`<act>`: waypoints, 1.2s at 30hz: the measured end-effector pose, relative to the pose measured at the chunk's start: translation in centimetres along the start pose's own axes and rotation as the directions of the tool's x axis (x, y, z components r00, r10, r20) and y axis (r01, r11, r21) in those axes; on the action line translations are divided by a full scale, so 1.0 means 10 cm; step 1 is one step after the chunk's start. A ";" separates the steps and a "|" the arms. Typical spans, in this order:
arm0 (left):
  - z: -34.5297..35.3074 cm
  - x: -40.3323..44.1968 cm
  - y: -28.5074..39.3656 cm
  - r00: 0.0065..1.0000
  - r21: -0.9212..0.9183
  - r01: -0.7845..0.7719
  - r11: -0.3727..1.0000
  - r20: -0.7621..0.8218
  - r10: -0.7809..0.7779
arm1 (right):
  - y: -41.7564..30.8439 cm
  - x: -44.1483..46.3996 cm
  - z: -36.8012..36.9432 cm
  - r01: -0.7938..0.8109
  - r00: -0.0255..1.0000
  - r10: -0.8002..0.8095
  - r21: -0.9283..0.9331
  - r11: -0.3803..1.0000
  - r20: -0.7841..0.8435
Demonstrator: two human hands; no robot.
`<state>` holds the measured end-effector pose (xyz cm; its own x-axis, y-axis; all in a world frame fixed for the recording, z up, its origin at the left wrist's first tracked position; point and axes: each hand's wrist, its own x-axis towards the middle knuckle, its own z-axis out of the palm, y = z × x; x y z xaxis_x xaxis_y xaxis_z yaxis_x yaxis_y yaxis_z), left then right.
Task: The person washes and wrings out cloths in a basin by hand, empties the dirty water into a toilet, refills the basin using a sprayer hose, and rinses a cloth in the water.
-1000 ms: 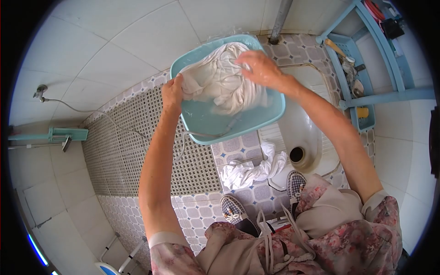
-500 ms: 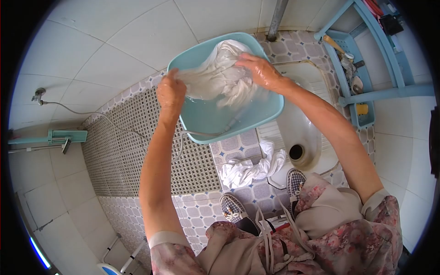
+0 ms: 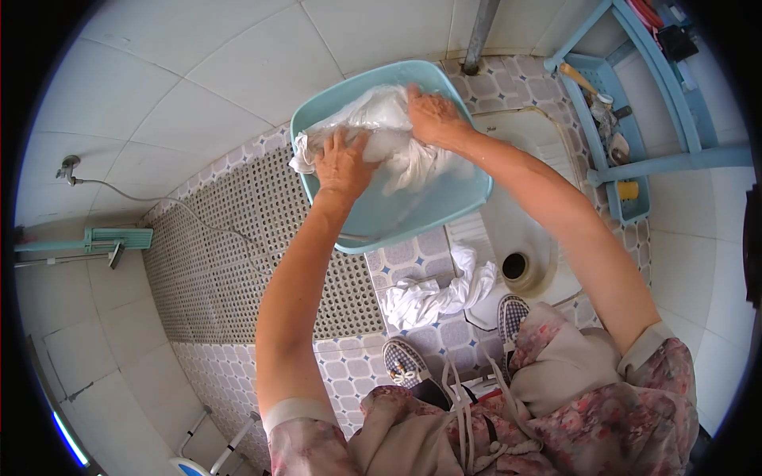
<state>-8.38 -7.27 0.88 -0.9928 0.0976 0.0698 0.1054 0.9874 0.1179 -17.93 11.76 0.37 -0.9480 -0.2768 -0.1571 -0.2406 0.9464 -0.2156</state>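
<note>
A wet white cloth [image 3: 381, 107] lies bunched in the water of a light blue basin [image 3: 413, 222], one end hanging over the basin's left rim. My left hand [image 3: 343, 163] rests on the cloth's left part with its fingers spread. At the cloth's upper right, my right hand [image 3: 432, 117] has its fingers bent down on the fabric; the fingertips are partly hidden, and it appears to grip the cloth. A grey hose enters the basin over the front rim. Another white cloth [image 3: 436, 297] lies crumpled on the tiles below the basin.
A squat toilet [image 3: 548, 278] is right of the basin. Perforated matting [image 3: 262, 293] covers the floor to the left. A blue shelf [image 3: 667, 166] with brushes and small items stands at the right. A vertical pipe [image 3: 480, 40] rises behind. A wall tap [image 3: 70, 168] feeds the hose.
My left hand has let go of the lifted cloth end and moved right onto the cloth. The cloth has sunk lower and spread over the left rim. My right hand has shifted slightly left.
</note>
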 end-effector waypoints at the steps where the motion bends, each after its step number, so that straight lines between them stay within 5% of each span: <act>1: 0.08 0.03 -0.12 1.000 0.061 -0.019 0.998 0.017 0.017 | 0.01 0.01 -0.07 -0.022 0.992 0.015 0.055 0.998 0.122; 3: 0.18 0.11 -0.30 0.998 0.129 -0.034 0.991 0.064 0.026 | 0.07 0.07 -0.25 -0.082 0.933 0.021 0.156 0.984 0.359; 5: 0.17 0.17 -0.41 0.993 0.142 -0.023 0.990 0.117 0.006 | 0.28 0.21 -0.09 -0.064 0.976 -0.060 0.536 0.842 0.211; 7: 0.14 0.16 -0.49 0.998 -0.081 -0.064 0.995 0.008 0.064 | 0.31 0.16 -0.19 0.001 0.986 -0.144 0.870 0.493 0.081; 11: -0.27 0.03 -0.35 0.999 -0.599 0.036 0.800 0.027 -0.025 | 0.10 0.01 -0.73 0.167 0.954 -0.271 0.978 0.125 -0.129; 13: -0.53 -0.03 -0.20 0.857 -0.813 0.514 0.273 0.479 -0.189 | -0.11 -0.09 -0.96 0.219 0.933 -0.277 0.973 -0.069 -0.230; 14: -0.61 -0.06 -0.15 0.713 -0.726 0.686 -0.053 0.685 -0.149 | -0.22 -0.17 -1.08 0.236 0.925 -0.273 0.963 -0.130 -0.263; 17: -0.67 -0.09 -0.11 0.452 -0.290 0.796 -0.531 0.869 0.203 | -0.50 -0.47 -1.39 0.266 0.903 -0.277 0.934 -0.240 -0.328; 20: -0.80 -0.15 0.13 0.518 -0.270 0.709 -0.651 0.826 0.222 | -0.65 -0.75 -1.57 0.255 0.887 -0.326 0.935 -0.248 -0.328; 23: -0.72 -0.07 0.15 0.870 -0.556 0.480 -0.679 0.402 0.286 | -0.76 -1.02 -1.56 0.168 0.849 -0.410 0.905 -0.392 -0.335; 25: -0.57 0.07 0.16 0.921 -0.663 0.375 -0.648 0.185 0.344 | -0.69 -1.06 -1.47 0.045 0.820 -0.505 0.909 -0.414 -0.270; 30: -0.58 -0.07 0.11 0.943 -0.443 0.292 -0.847 0.281 0.178 | -0.33 -0.65 -1.18 -0.150 0.871 -0.474 0.849 -0.506 -0.129; 33: -0.71 -0.10 0.06 0.933 -0.376 0.340 -0.862 0.246 0.261 | -0.01 -0.27 -0.78 0.128 0.944 -0.300 0.991 -0.046 -0.136; 36: -0.85 -0.15 0.15 0.929 -0.430 0.300 -0.852 0.336 0.157 | 0.07 -0.17 -0.27 -0.118 0.960 -0.189 0.914 0.389 0.204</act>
<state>-6.21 -7.03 9.32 -0.9247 0.2879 -0.2491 -0.3627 -0.8651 0.3464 -17.08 13.34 3.06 -0.8223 -0.4790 -0.3071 0.2087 0.2481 -0.9460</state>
